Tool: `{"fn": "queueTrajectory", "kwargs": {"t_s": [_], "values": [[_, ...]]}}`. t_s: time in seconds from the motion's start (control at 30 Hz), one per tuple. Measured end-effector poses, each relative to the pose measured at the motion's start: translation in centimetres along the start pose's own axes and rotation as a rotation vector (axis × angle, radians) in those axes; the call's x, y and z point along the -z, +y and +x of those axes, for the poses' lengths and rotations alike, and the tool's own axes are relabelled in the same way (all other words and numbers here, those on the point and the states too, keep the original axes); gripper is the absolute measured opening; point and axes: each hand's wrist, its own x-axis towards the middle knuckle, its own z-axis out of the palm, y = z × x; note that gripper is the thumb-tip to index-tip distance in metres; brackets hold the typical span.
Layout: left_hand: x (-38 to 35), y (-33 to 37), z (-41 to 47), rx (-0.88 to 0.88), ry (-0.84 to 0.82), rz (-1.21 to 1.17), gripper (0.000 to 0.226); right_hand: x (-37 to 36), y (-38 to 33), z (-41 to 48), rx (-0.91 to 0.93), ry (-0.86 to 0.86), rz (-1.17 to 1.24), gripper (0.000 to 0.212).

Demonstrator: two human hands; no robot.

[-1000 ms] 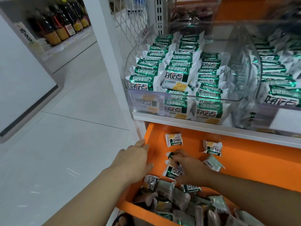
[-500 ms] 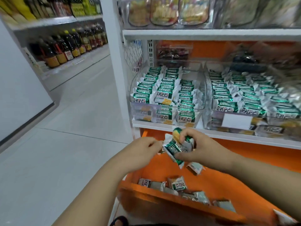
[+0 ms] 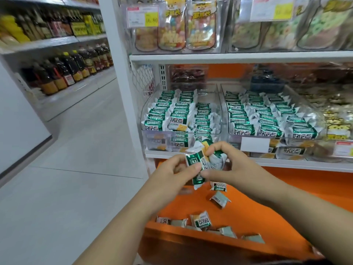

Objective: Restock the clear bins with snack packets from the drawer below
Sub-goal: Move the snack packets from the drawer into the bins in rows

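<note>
Fingers of left hand [image 3: 176,170] and right hand [image 3: 228,164] curl around snack packets [image 3: 202,161].

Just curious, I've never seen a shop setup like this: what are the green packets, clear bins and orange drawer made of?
Packets: likely metallised plastic film; shiny, crinkled, with silvery crimped ends. Bins: clear rigid plastic, perhaps acrylic; glossy, and the contents show through. Drawer: smooth orange, perhaps painted metal or plastic; the look leaves it open.
</note>
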Motion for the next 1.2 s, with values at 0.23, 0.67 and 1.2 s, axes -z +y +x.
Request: {"fn": "queueTrajectory", "kwargs": {"t_s": [0.23,0.67,1.2], "values": [[0.3,0.3,0.8,0.074,0.074,-0.278,0.024,1.6,0.7,1.3,-0.118,0.072,0.149,0.014],[0.3,-0.7,2.2,0.103,0.236,-0.176,0.016,2.1,0.0,1.8,-0.044,0.243,0.419,0.062],[-0.5,-0.6,1.5,0.143,0.053,-0.175,0.016,2.5,-1.3,0.3,0.089,-0.132,-0.428,0.039]]}}
